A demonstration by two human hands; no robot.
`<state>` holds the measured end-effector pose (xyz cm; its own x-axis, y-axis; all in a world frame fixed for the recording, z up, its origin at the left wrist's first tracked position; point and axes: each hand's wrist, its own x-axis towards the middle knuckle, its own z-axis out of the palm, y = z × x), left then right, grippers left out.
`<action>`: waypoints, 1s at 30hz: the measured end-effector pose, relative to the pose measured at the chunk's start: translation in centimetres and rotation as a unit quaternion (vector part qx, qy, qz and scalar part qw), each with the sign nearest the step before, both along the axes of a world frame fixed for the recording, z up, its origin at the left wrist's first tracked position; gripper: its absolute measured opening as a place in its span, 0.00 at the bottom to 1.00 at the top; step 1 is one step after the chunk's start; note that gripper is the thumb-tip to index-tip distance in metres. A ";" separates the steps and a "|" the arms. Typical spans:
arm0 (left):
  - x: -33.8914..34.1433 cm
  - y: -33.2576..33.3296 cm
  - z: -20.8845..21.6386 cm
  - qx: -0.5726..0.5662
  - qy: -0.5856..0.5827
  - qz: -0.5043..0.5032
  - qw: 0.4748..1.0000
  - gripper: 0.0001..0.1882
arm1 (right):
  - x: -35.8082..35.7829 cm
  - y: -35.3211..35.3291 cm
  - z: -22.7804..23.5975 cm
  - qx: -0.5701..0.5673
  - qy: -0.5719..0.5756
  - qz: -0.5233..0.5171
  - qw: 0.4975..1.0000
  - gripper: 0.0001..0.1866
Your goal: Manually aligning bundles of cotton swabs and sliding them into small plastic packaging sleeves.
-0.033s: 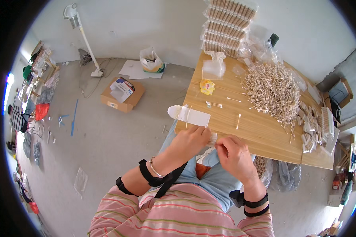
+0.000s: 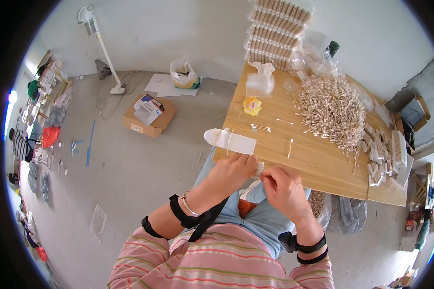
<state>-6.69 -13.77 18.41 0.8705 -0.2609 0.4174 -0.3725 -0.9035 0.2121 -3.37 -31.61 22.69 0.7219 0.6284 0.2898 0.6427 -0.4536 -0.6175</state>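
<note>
At the table's near edge, my left hand (image 2: pixel 234 173) is closed around a bundle of cotton swabs (image 2: pixel 259 169), their white tips showing at its right side. My right hand (image 2: pixel 285 191) is pinched close beside that bundle; whatever its fingertips hold is too small or hidden to make out. Left of the hands lies a flat white plastic sleeve or card (image 2: pixel 240 143) with a rounded end. Beyond them a single cotton swab (image 2: pixel 290 148) and a few loose swabs (image 2: pixel 260 127) rest on the wooden tabletop (image 2: pixel 318 166).
A large heap of cotton swabs (image 2: pixel 330 108) covers the table's right part, with small packed bundles (image 2: pixel 378 154) beside it. Bagged swabs (image 2: pixel 277 33) are stacked at the back, near clear bags (image 2: pixel 260 84) and a yellow packet (image 2: pixel 251 106). A cardboard box (image 2: pixel 152 118) sits on the floor.
</note>
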 end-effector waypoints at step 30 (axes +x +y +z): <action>0.3 0.2 0.9 -0.357 0.277 0.009 0.892 0.18 | -0.3 1.9 -1.4 0.110 -0.229 -0.045 0.966 0.17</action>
<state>-6.36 -13.53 19.32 0.9961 -0.0852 -0.0231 -0.0196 -0.4688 0.8831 -3.62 -29.73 21.28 0.5353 0.4561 0.7109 0.8355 -0.4095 -0.3664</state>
